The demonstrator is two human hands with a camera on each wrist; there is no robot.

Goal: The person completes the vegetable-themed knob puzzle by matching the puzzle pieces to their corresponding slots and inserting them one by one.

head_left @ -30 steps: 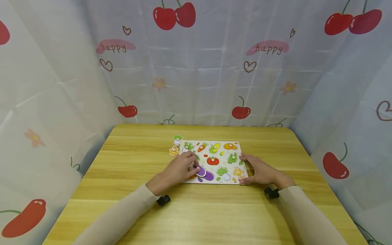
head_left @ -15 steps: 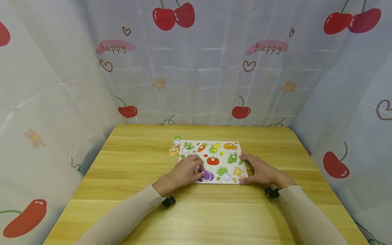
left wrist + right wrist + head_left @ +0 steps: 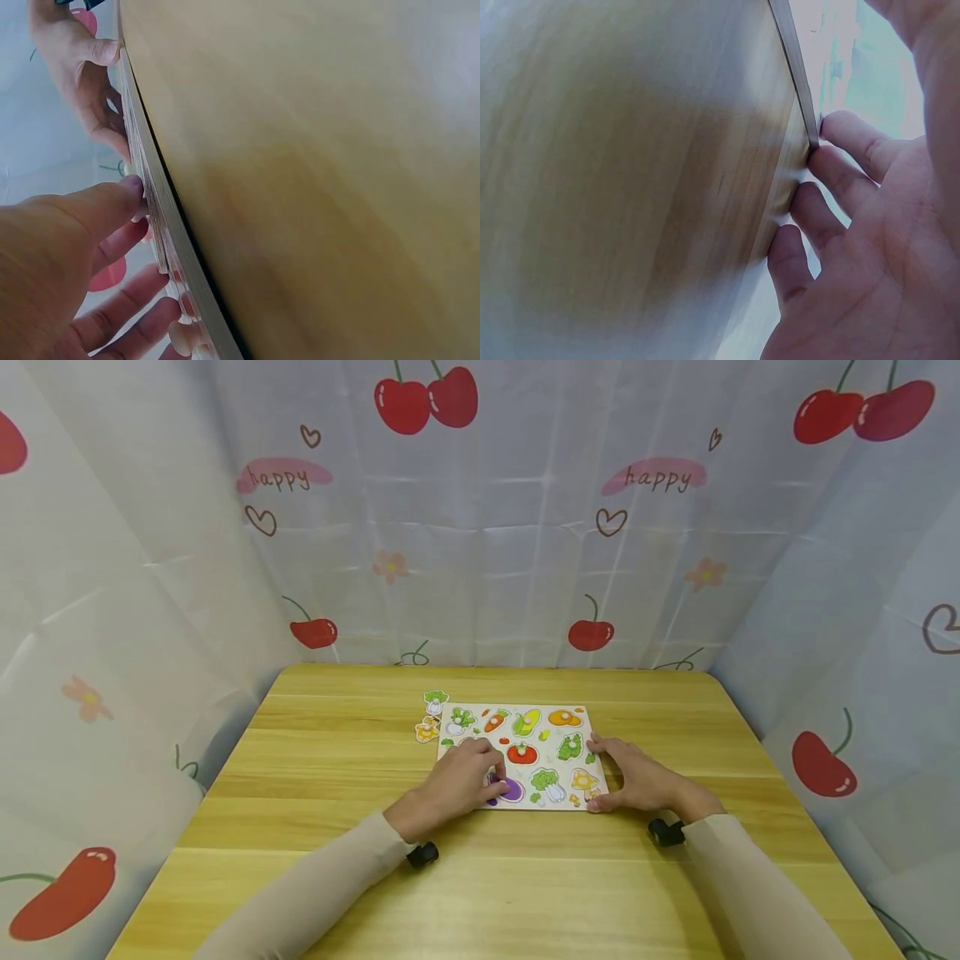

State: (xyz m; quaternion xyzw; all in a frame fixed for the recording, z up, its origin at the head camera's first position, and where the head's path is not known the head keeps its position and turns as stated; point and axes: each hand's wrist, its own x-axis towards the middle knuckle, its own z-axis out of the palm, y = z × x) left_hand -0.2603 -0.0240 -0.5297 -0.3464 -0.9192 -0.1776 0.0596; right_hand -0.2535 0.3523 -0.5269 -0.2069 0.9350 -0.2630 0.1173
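A wooden vegetable puzzle board (image 3: 487, 768) lies flat on the table, with pictured pieces such as a tomato (image 3: 522, 753), a corn (image 3: 527, 722) and a carrot (image 3: 496, 720). Over its near left part, my left hand (image 3: 457, 781) pinches the purple eggplant piece (image 3: 513, 790), which lies on or in its place on the board; the hand covers part of it. The left wrist view has the thumb and a finger at a small knob (image 3: 141, 211). My right hand (image 3: 647, 781) rests along the board's right edge, fingers spread, thumb at the near right corner.
Beside the board's far left corner lie loose pieces: a bok choy (image 3: 435, 702) and a yellow mushroom-like piece (image 3: 427, 729). The wooden table (image 3: 525, 885) extends around the board. A cherry-print curtain (image 3: 480, 552) hangs behind and on both sides.
My left hand has moved slightly right and towards me, bringing the eggplant piece down over the eggplant picture on the board. My right hand has stayed at the board's edge.
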